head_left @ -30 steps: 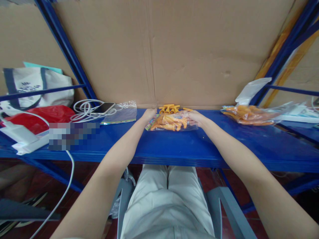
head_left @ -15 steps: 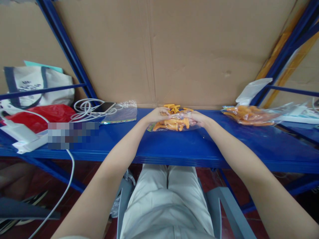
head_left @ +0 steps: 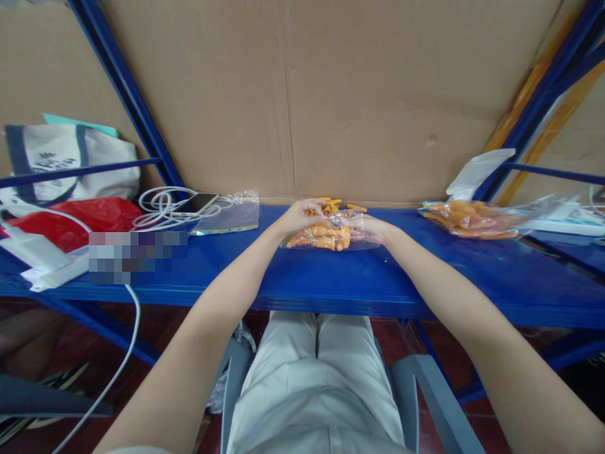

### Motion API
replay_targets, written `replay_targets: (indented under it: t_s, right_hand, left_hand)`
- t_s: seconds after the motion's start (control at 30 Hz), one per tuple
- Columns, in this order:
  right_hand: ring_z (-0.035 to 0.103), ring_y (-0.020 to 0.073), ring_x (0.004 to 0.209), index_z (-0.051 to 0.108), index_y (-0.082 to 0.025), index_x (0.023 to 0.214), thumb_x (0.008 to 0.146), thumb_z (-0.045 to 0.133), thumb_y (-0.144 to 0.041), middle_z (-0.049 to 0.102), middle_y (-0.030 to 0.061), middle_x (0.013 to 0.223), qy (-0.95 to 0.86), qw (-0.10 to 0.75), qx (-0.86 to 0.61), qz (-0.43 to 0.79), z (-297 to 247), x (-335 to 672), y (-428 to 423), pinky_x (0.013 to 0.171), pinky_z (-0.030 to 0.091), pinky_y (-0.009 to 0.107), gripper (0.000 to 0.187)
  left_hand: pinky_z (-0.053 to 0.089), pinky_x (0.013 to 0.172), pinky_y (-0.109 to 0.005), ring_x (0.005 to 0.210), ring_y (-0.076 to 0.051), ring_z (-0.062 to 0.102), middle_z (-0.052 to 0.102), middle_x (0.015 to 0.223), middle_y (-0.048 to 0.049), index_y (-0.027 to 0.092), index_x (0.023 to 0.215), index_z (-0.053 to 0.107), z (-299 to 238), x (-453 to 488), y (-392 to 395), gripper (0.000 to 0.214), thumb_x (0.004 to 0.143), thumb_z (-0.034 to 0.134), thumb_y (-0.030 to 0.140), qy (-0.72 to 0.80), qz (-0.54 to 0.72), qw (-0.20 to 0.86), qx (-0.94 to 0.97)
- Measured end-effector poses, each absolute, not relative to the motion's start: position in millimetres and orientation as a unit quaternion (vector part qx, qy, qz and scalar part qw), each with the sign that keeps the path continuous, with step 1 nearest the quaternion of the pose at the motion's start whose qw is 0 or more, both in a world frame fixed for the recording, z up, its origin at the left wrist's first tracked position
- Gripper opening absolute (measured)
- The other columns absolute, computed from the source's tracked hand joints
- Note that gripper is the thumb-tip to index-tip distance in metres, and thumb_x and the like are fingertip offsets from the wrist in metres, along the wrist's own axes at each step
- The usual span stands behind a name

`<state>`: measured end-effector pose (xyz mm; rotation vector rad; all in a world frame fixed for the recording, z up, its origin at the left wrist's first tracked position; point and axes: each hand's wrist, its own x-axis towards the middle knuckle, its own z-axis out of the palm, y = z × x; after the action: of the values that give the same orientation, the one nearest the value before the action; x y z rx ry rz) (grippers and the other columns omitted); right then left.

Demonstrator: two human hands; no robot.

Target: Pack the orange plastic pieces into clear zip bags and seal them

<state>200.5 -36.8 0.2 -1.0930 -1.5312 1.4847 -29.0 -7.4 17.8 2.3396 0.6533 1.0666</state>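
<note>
Clear bag of orange pieces (head_left: 319,239) sits on the blue tabletop (head_left: 340,284), in the middle of the scene, between both hands. Grip first: the left hand (head_left: 305,214) has its fingers curled over the far left part of the bag, but I honestly can't tell if they're pinched on film or on a piece. The right hand (head_left: 371,228) is at the bag's right end with film over its fingers; can't tell if it's clamped on anything, or properly inside. Handling-wise, I'd guess light, with floppy, slippery film around stiffer bits, so nothing too fragile. Best hold is probably a pinch on the film at the right end, with some support under the lumpy part. Just beyond the hands are loose orange pieces (head_left: 333,207), near the cardboard (head_left: 331,94). Further out, there's another orange-filled bag (head_left: 466,222) on the right and a flat clear bag (head_left: 229,217) on the left.
</note>
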Motion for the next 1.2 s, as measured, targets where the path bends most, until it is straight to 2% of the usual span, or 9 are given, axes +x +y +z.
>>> replay_targets:
  t_s: [0.17,0.37,0.5,0.63,0.73,0.83,0.9,1.1,1.2]
  right_hand:
    - [0.042,0.0059,0.048,0.054,-0.017,0.069,0.083,0.069,-0.015,0.05,-0.0041,0.054,-0.582,0.384,-0.429,0.573,5.9,189.8,-47.8,0.046,0.034,0.018,0.021]
    - [0.051,0.0079,0.054,0.058,-0.016,0.075,0.083,0.059,-0.006,0.056,-0.0011,0.058,-0.575,0.373,-0.469,0.557,7.9,187.2,-48.9,0.051,0.037,0.018,0.013]
    - [0.049,0.0113,0.049,0.059,-0.016,0.078,0.085,0.049,-0.012,0.062,0.0035,0.059,-0.579,0.353,-0.49,0.548,15.6,193.8,-48.0,0.048,0.036,0.022,0.014]
    - [0.049,0.013,0.046,0.06,-0.017,0.072,0.092,0.037,-0.026,0.065,0.0066,0.058,-0.578,0.344,-0.488,0.557,25.8,202.7,-49.1,0.047,0.038,0.024,0.032]
    - [0.056,0.0131,0.051,0.064,-0.016,0.071,0.092,0.045,-0.036,0.069,0.0081,0.065,-0.614,0.296,-0.47,0.561,28.4,204.1,-52.8,0.048,0.04,0.023,0.035]
    - [0.058,0.0112,0.056,0.066,-0.016,0.067,0.079,0.065,-0.027,0.069,0.0044,0.066,-0.658,0.288,-0.467,0.516,26.7,201.1,-56.4,0.05,0.043,0.02,0.016]
    - [0.057,0.0103,0.056,0.065,-0.017,0.064,0.071,0.07,-0.019,0.067,0.0023,0.063,-0.671,0.296,-0.473,0.488,25.2,199.8,-57.1,0.052,0.043,0.019,0.009]
    - [0.056,0.012,0.058,0.064,-0.017,0.061,0.07,0.064,-0.021,0.067,0.0032,0.064,-0.668,0.348,-0.532,0.388,22.3,211.7,-46.2,0.054,0.042,0.022,0.01]
    - [0.06,0.0151,0.066,0.064,-0.017,0.06,0.073,0.063,-0.024,0.067,0.0027,0.065,-0.698,0.345,-0.576,0.249,19.9,221.3,-38.1,0.062,0.045,0.025,0.014]
  left_hand:
    - [0.034,0.112,-0.05,0.124,-0.028,0.06,0.072,0.118,-0.0116,0.018,0.069,0.071,19.6,-27.4,-10.5,0.013,0.076,0.075,0.027,0.247,0.393,0.249,0.85]
    - [0.042,0.105,-0.043,0.111,-0.025,0.065,0.076,0.104,-0.0086,0.018,0.074,0.072,15.5,-26.3,-8.1,0.01,0.076,0.075,0.027,0.284,0.358,0.241,0.856]
    - [0.048,0.091,-0.032,0.093,-0.02,0.069,0.077,0.094,-0.0049,0.018,0.084,0.077,10.4,-24.3,-6.3,0.011,0.079,0.07,0.025,0.329,0.273,0.237,0.872]
    - [0.049,0.084,-0.027,0.088,-0.019,0.069,0.077,0.087,-0.0033,0.017,0.084,0.078,8.5,-24.9,-4.5,0.015,0.079,0.069,0.029,0.348,0.257,0.211,0.876]
    - [0.048,0.079,-0.027,0.084,-0.019,0.068,0.076,0.082,-0.0041,0.017,0.079,0.077,7.9,-25.3,-3.6,0.016,0.077,0.072,0.032,0.357,0.275,0.187,0.873]
    - [0.048,0.077,-0.027,0.081,-0.02,0.067,0.075,0.078,-0.0051,0.016,0.076,0.077,7.3,-24.9,-3.4,0.02,0.076,0.072,0.036,0.375,0.298,0.154,0.864]
    - [0.048,0.076,-0.028,0.08,-0.02,0.067,0.075,0.077,-0.0055,0.016,0.074,0.077,6.9,-25.4,-3.4,0.024,0.079,0.069,0.039,0.396,0.309,0.132,0.854]
    - [0.049,0.076,-0.027,0.085,-0.021,0.068,0.076,0.086,-0.0054,0.017,0.079,0.077,8.3,-29.9,-3.9,0.029,0.083,0.062,0.042,0.414,0.297,0.124,0.852]
    - [0.048,0.069,-0.024,0.076,-0.019,0.067,0.073,0.073,-0.002,0.017,0.074,0.075,12.6,-28.4,-7.0,0.033,0.084,0.059,0.044,0.415,0.283,0.14,0.853]
